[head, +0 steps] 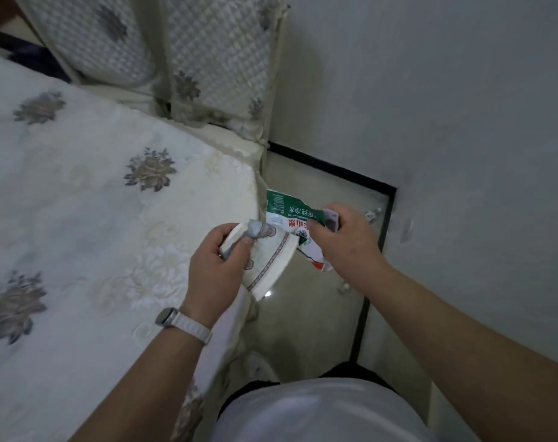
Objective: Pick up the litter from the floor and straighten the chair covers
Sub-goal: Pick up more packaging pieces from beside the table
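My left hand (218, 260), with a white watch on its wrist, grips a white paper cup (271, 260) with a patterned band, held tilted above the floor beside the seat edge. My right hand (341, 237) pinches a crumpled green, white and red label wrapper (287, 212) just right of the cup, and some pale litter pokes out between its fingers. The wrapper's lower part is hidden behind the cup. A cream chair cover (89, 193) with grey flower patterns lies over the seat on the left. Quilted back covers (213, 59) stand behind it.
A pale glossy floor (306, 327) runs in a narrow strip between the seat and a white wall (446, 106) with a black skirting line. Small bits of litter (371, 214) lie by the skirting, and another bit (344, 287) lies lower down.
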